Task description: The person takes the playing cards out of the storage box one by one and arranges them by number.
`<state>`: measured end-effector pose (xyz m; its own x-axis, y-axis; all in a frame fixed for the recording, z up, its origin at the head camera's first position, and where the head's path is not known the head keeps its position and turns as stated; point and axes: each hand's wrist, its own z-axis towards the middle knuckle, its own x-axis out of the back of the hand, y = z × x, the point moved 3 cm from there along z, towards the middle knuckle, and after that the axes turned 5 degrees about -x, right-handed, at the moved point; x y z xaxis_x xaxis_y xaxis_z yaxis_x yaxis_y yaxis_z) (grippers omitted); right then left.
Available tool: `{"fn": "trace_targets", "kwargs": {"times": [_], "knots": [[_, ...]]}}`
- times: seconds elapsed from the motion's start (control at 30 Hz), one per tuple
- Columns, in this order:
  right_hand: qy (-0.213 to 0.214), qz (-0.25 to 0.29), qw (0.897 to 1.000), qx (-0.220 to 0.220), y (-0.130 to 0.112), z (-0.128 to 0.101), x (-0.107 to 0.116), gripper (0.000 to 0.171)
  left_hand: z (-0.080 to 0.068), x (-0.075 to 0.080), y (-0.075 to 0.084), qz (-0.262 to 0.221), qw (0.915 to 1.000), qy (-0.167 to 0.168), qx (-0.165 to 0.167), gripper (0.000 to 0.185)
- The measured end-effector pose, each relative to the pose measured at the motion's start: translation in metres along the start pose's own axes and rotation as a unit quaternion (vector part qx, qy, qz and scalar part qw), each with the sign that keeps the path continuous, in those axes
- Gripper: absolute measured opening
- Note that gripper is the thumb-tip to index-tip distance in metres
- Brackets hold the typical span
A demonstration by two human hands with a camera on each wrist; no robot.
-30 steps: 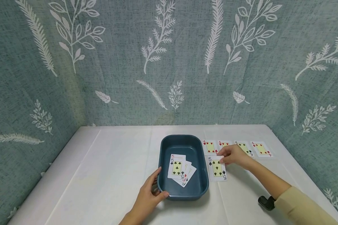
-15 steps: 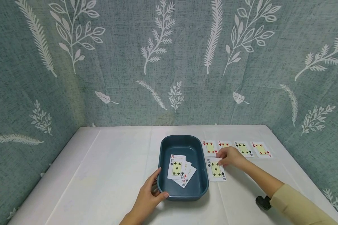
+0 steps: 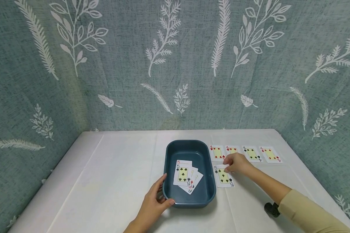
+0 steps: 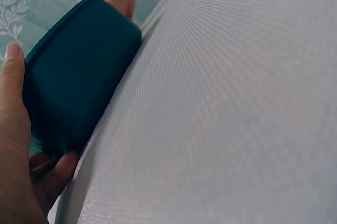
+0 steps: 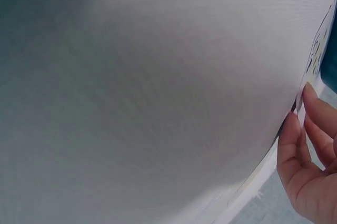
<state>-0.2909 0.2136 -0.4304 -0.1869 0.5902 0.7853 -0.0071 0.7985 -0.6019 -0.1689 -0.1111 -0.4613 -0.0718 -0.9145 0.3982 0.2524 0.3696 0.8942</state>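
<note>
A dark teal tray (image 3: 210,181) sits mid-table with a few cards in it, a five of clubs (image 3: 183,173) on top. My left hand (image 3: 162,193) grips the tray's near left corner, thumb on the rim. The left wrist view shows the tray's outer wall (image 4: 79,92) with my left hand (image 4: 31,145) curled round it. Just right of the tray a five of spades (image 3: 224,177) lies face up. My right hand (image 3: 227,164) pinches its far edge. In the right wrist view my fingertips (image 5: 301,129) touch a card edge (image 5: 316,50).
A row of fours lies face up behind my right hand: (image 3: 217,152), (image 3: 232,149), (image 3: 252,153), (image 3: 270,154). White cloth (image 3: 110,174) covers the table, with leaf-patterned fabric walls behind and at both sides. A black wrist camera (image 3: 270,208) sits by my sleeve.
My right hand has slid the five of spades a little left, toward the tray. The left hand and the tray have not moved.
</note>
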Motion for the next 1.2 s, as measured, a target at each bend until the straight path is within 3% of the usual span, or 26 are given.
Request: {"fn": "trace_targets", "kwargs": {"times": [0.37,1.03,1.2], "knots": [[0.027,-0.051,0.997,0.046,-0.004,-0.002,0.002,0.025,0.0,0.0,-0.003,0.0,0.9999,0.004,-0.013,0.079],[0.09,-0.021,0.991,0.101,-0.034,-0.008,0.027,0.035,0.0,0.0,-0.003,-0.012,0.9997,-0.008,-0.017,0.079],[0.113,0.007,0.986,0.125,-0.046,-0.009,0.026,0.038,-0.001,0.001,-0.004,-0.007,0.9998,-0.006,-0.018,0.079]]}}
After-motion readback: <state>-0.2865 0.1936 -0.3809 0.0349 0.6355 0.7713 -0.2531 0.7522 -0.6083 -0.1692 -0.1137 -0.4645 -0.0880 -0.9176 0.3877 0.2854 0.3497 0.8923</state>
